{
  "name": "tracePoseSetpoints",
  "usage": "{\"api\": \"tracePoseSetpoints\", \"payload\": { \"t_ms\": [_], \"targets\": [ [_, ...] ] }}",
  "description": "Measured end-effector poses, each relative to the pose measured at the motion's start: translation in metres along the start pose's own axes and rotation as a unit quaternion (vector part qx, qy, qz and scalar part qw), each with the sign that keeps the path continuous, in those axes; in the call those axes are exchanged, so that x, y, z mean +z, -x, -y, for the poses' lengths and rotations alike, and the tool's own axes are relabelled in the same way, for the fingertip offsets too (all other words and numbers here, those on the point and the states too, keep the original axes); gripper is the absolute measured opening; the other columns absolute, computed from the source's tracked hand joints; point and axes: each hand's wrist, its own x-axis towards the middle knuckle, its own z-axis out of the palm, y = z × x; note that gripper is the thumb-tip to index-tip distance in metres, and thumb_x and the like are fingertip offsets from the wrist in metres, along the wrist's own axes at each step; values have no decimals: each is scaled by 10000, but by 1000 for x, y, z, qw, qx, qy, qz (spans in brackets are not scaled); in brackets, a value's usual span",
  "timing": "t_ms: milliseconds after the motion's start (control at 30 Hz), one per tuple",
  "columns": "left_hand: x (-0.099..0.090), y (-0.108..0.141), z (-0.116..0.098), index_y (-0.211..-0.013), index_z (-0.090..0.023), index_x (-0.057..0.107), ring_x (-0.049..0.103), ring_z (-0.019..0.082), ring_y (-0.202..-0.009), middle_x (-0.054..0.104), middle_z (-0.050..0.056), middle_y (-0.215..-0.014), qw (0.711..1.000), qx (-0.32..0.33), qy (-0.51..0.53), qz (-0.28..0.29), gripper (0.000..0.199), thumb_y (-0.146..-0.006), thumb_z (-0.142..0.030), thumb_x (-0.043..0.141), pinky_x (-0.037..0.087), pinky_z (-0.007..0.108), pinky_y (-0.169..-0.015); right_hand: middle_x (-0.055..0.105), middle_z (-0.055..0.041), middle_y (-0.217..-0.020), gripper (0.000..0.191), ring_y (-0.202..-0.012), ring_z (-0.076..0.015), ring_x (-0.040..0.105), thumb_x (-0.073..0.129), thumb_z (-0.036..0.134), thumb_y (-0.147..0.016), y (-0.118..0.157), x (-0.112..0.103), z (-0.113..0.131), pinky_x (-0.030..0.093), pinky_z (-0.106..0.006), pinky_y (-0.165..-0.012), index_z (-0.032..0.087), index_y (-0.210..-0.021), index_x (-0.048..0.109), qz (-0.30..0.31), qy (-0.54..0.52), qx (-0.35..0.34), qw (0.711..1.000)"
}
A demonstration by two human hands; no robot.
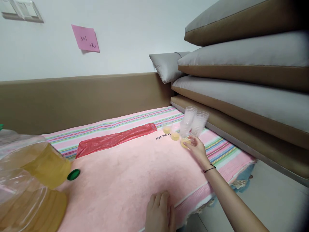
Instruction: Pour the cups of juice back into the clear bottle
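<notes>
My right hand [196,148] is closed around a clear plastic cup [184,143] with a little yellow liquid at its bottom, at the far right of the pink towel. Beside it stand two similar cups, a near one [175,136] and a farther one [166,129], each with some yellow liquid. Just behind the held cup rise stacks of clear plastic cups [200,122]. At the towel's front edge my left hand [158,209] rests on the cloth, fingers loosely bent and holding nothing.
Large clear jugs of yellow liquid [51,167] stand at the left, with a green cap [73,174] next to them. A red plastic bag [116,139] lies along the back of the pink towel [116,187]. Thick grey-brown cushions [241,93] are piled at the right.
</notes>
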Motion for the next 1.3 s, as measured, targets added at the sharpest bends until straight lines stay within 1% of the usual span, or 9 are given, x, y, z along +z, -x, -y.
{"api": "tracePoseSetpoints", "payload": {
  "t_ms": [233, 367, 467, 567, 667, 800, 933, 1167, 1300],
  "targets": [
    [-1, 0, -2, -1056, -159, 663, 637, 287, -927, 701, 142, -1000, 1000, -23, 2, 10, 321, -837, -149, 429, 523, 408, -790, 657, -92, -1207, 627, -1062, -265, 653, 835, 442, -587, 2, 0, -2, 487, -516, -1021, 223, -1132, 617, 8, 13, -5, 1000],
    [-6, -1, -4, -1067, -157, 663, 635, 292, -957, 696, 151, -1029, 999, -31, 12, 16, 328, -855, -171, 413, 523, 425, -814, 653, -89, -1232, 726, -1044, -274, 664, 841, 441, -532, -1, -4, 0, 519, -517, -974, 243, -1188, 599, 17, 26, 6, 1000],
    [-10, -2, -4, -1132, -139, 643, 631, 291, -991, 692, 161, -1054, 998, -44, 34, 10, 355, -884, -199, 396, 521, 442, -846, 638, -102, -1284, 758, -1097, -286, 646, 822, 410, -518, -3, -20, 7, 515, -494, -975, 244, -1219, 587, 9, 48, 10, 999],
    [-16, -4, -5, -1194, -133, 616, 628, 291, -1022, 687, 166, -1090, 996, -64, 62, 1, 378, -921, -269, 394, 516, 459, -876, 636, -138, -1300, 599, -1080, -279, 655, 724, 411, -621, 1, -47, 18, 518, -459, -948, 203, -1172, 614, -5, 88, 12, 996],
    [-22, -6, -8, -1192, -146, 614, 622, 289, -1036, 681, 156, -1094, 993, -80, 81, -3, 377, -934, -314, 395, 509, 467, -885, 730, -142, -1089, 407, -910, -271, 695, 665, 385, -664, 12, -74, 27, 539, -443, -848, 178, -1014, 681, -3, 140, 21, 990],
    [-31, -8, -13, -1170, -168, 617, 614, 282, -1032, 677, 130, -1073, 992, -86, 96, -11, 350, -933, -318, 408, 498, 475, -890, 741, -57, -703, 208, -672, -239, 684, 671, 301, -624, 33, -94, 33, 535, -371, -680, 200, -798, 719, 36, 200, 28, 979],
    [-37, -10, -16, -1136, -181, 632, 611, 284, -1052, 677, 124, -1086, 990, -90, 105, -15, 326, -926, -327, 430, 488, 494, -914, 735, -36, -665, 117, -643, -220, 677, 630, 256, -647, 49, -94, 36, 513, -332, -648, 217, -708, 721, 58, 241, 22, 969],
    [-38, -12, -14, -1123, -168, 640, 628, 280, -1021, 685, 128, -1070, 991, -92, 96, -16, 335, -925, -351, 440, 501, 475, -899, 738, -30, -719, 164, -706, -219, 685, 665, 277, -644, 61, -77, 41, 505, -320, -686, 207, -782, 721, 55, 275, -6, 960],
    [-38, -12, -13, -1134, -168, 633, 630, 278, -1028, 683, 124, -1074, 991, -89, 94, -19, 339, -931, -351, 432, 498, 477, -904, 753, -50, -793, 209, -726, -211, 700, 672, 256, -637, 63, -73, 43, 525, -317, -705, 195, -833, 708, 33, 281, -13, 959]
  ]
}}
